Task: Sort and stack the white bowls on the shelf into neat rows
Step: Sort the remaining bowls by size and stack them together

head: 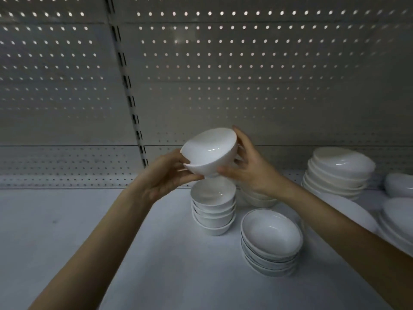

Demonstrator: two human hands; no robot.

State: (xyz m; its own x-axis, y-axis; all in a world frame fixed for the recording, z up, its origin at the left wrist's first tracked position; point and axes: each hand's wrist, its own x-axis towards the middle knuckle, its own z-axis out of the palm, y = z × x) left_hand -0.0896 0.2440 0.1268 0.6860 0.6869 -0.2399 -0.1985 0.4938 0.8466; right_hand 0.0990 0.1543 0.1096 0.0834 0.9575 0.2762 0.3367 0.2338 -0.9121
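Observation:
Both hands hold one white bowl [210, 151] in the air, tilted with its mouth toward the upper left. My left hand [165, 175] grips its left rim, and my right hand [248, 166] cups its right side and base. Directly below stands a stack of small deep bowls [213, 206] on the white shelf [67, 220]. A stack of wider shallow bowls [271, 240] sits in front and to the right. Another stack [260, 199] is partly hidden behind my right wrist.
A taller stack of wide bowls [337, 173] stands at the back right, with more white dishes [400, 211] at the right edge. A perforated back panel [223, 86] with a slotted upright [131, 101] closes the shelf behind.

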